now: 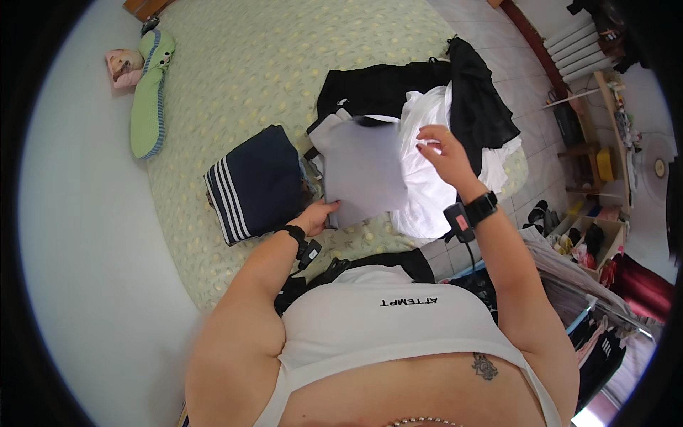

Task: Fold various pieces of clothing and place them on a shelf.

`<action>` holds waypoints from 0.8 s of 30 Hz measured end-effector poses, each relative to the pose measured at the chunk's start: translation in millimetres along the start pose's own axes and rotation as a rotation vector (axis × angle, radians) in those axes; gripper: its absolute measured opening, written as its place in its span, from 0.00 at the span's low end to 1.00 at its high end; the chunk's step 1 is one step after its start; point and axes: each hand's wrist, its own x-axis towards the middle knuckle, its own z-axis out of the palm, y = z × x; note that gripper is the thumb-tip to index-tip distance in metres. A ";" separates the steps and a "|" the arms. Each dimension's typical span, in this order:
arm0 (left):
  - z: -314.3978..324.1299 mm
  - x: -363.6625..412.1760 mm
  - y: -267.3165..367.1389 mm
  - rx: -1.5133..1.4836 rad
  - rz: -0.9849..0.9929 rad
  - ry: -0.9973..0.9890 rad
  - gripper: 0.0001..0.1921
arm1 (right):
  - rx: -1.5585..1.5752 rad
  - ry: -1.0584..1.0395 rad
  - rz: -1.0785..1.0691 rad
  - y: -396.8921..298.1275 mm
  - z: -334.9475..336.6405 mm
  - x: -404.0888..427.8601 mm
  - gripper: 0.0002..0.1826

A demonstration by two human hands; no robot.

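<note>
A grey folded garment (365,171) lies in front of me. My left hand (315,216) pinches its lower left corner, thumb on top. To the left is a stack of folded clothes topped by a navy garment with white stripes (261,179); my left wrist is close to its lower edge. My right hand (443,155) hovers over a crumpled white garment (427,197), its fingers curled apart around nothing. Black garments with drawstrings (381,88) (480,96) lie beyond and to the right, partly over the white one.
Everything rests on a bed with a pale green patterned sheet (240,69). A green plush toy (149,117) and a pink printed cushion (125,69) lie along the wall at left. At right are the tiled floor (525,117), a shelf (613,240) and a clothes rack (635,320).
</note>
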 end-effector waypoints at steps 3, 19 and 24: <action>-20.1 12.7 -21.1 -0.041 -0.010 0.167 0.32 | -0.243 -0.058 0.337 74.0 22.9 -16.6 0.25; 26.8 34.2 44.1 -0.324 0.152 0.456 0.31 | 0.108 0.141 0.868 151.8 72.5 -97.3 0.12; 13.3 17.7 76.1 -0.365 -0.006 0.336 0.30 | 0.228 0.202 0.827 101.7 64.5 -70.2 0.08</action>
